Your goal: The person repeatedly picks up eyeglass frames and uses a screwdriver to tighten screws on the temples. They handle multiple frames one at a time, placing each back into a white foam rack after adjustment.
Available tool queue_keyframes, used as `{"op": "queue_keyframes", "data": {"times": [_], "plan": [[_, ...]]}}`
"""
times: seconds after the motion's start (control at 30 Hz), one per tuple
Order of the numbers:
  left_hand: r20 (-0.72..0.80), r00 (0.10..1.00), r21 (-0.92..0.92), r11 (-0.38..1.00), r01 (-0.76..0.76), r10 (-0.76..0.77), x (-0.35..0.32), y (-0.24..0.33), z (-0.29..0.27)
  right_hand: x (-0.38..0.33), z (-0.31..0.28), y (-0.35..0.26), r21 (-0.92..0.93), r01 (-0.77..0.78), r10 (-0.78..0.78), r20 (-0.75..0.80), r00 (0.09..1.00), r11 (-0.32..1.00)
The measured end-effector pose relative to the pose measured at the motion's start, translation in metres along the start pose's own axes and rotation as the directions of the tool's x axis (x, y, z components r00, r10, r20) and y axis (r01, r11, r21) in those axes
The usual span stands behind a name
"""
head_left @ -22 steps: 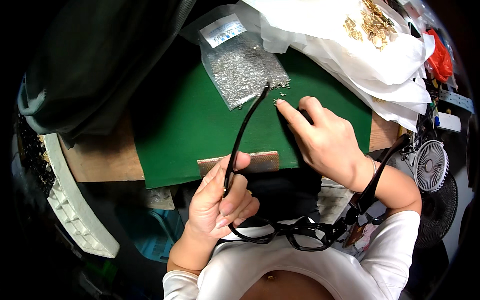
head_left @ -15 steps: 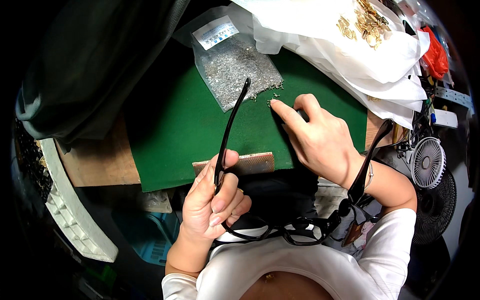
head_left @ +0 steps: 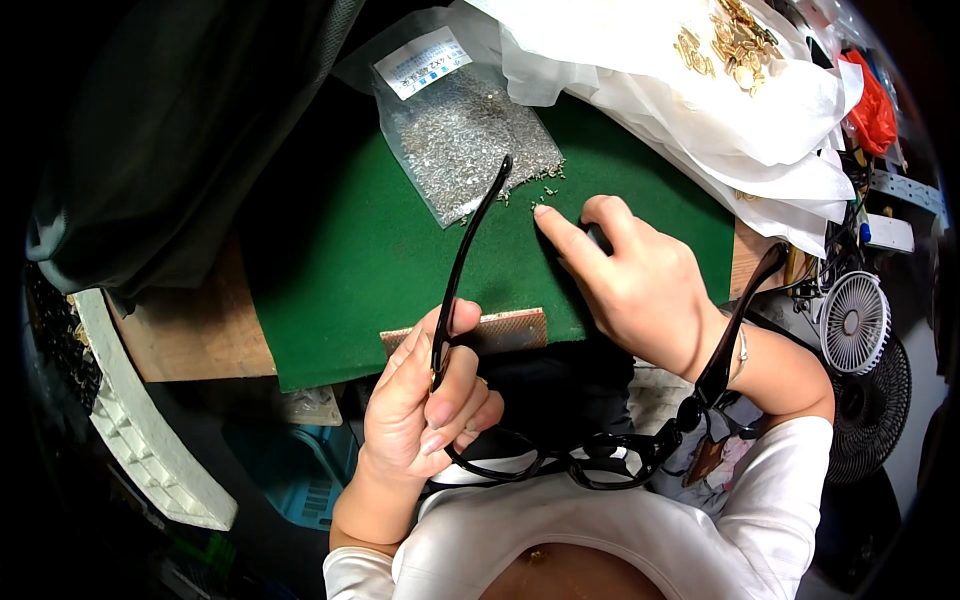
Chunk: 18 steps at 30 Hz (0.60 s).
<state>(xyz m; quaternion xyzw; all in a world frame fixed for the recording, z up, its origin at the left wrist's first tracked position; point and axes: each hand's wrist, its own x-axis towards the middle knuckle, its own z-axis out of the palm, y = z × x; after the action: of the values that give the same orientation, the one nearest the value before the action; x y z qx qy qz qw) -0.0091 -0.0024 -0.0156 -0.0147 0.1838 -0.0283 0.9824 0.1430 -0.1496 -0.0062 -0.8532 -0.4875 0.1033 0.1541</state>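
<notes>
My left hand (head_left: pixel 430 405) is closed around one temple of a pair of black glasses (head_left: pixel 648 458); that temple points up and away. The front rim and other temple extend to the right, close to my body. On the green mat (head_left: pixel 340 260), the index fingertip of my right hand (head_left: pixel 650 280) touches tiny silver pieces that look like screws (head_left: pixel 549 191). My other right fingers are curled, and a dark thing shows between them, mostly hidden. Just beyond lies a clear plastic bag (head_left: pixel 470 130) full of such pieces, with a white label.
White sheets (head_left: pixel 640 110) at the back right carry gold-coloured parts (head_left: pixel 738 50). A hatched block (head_left: pixel 512 328) lies at the mat's front edge. Dark fabric (head_left: pixel 190 140) hangs at the left. A small white fan (head_left: pixel 855 322) and a red bag (head_left: pixel 872 105) are at the right.
My right index fingertip has shifted slightly left among the tiny pieces. The upper end of the held temple has moved a little to the right.
</notes>
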Motion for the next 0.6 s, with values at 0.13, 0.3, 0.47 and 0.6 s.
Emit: {"op": "queue_keyframes", "data": {"times": [0.13,0.3,0.47,0.6], "plan": [[0.129,0.992,-0.029,1.0,0.008,-0.004,-0.003,0.006,-0.008,0.0,-0.019,0.01,0.213,-0.069,0.055,0.068,0.996,0.975],[-0.003,1.0,0.005,1.0,-0.017,0.017,0.003,0.0,0.002,0.004,-0.005,0.007,0.093,-0.011,0.011,0.002,1.0,0.996],[0.122,0.993,0.022,1.0,-0.01,0.007,-0.002,0.007,-0.008,0.004,-0.001,0.01,-0.014,0.058,-0.059,-0.031,0.998,0.998],[-0.002,0.999,-0.001,0.999,-0.042,0.042,0.0,0.003,0.001,0.004,0.003,0.006,-0.022,0.016,-0.017,-0.061,0.998,1.0]]}}
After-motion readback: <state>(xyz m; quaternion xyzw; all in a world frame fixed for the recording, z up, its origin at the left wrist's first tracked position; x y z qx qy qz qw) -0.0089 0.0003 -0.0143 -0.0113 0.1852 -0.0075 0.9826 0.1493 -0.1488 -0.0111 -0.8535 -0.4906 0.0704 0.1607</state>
